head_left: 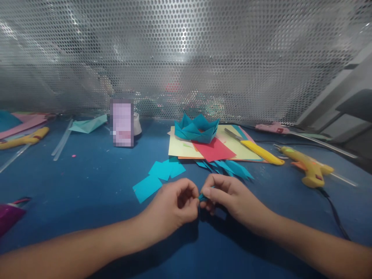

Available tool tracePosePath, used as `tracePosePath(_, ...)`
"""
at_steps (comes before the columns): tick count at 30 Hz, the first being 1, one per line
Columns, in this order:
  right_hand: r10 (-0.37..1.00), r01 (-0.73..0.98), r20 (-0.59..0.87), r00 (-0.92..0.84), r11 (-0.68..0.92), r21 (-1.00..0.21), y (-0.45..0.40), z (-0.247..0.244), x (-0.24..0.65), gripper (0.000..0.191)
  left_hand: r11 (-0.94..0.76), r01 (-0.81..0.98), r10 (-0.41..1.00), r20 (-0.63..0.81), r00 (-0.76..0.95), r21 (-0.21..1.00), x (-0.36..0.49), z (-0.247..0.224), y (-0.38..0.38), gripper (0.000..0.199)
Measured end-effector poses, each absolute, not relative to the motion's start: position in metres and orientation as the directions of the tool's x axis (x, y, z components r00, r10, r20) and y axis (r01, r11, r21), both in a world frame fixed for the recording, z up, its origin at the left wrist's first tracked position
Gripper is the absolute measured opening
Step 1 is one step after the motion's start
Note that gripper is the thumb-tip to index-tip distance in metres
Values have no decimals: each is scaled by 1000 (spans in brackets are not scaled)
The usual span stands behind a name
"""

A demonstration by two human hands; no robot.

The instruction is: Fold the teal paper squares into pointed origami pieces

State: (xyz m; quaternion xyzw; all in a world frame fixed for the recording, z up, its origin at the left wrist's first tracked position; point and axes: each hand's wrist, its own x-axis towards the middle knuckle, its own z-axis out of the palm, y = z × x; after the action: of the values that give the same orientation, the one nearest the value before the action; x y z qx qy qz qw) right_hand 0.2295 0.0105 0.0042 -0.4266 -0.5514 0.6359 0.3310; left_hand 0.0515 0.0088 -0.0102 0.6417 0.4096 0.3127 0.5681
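Observation:
Just above the blue table, my left hand (181,203) and my right hand (222,193) meet fingertip to fingertip. Between them is a small folded piece of blue paper (202,197), mostly hidden by my fingers. Both hands are closed in a pinch on it. Flat blue paper rectangles (147,187) lie beyond my left hand. Several folded, pointed blue paper pieces (236,169) rest just past my right hand. Farther back, a blue folded-paper ring (197,130) with pointed tips stands on a stack of coloured paper (181,147), beside a red paper rectangle (215,149).
A yellow cutter knife (258,150) lies across the stack's right side. Yellow glue guns (310,164) sit at the far right and far left. A phone (123,124) stands upright before a perforated metal panel (162,50). Clear glue sticks (62,141) lie left of it.

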Motion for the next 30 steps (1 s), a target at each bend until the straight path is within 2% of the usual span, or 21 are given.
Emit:
tracePosePath(6, 885, 6, -139, -445, -153, -988, 12, 1, 232, 33, 143, 139, 884, -190, 427, 980, 51, -5, 15, 15)
tracePosePath(16, 912, 125, -160, -376, -122, -985, 12, 0, 229, 37, 95, 101, 861, -133, 490, 990, 48, -8, 13, 20)
tracePosePath(21, 902, 166, -186, -389, -130, -978, 11, 3, 229, 37, 11, 166, 858, -95, 504, 986, 47, -8, 12, 20)
tracePosePath(25, 882, 153, -204, -425, -152, -976, 11, 5, 229, 37, -145, 264, 860, -10, 510, 954, 44, -8, 10, 20)
tracePosePath(30, 876, 111, -156, -456, -119, -987, 10, 5, 230, 29, -276, 327, 836, 58, 546, 904, 43, -5, 11, 21)
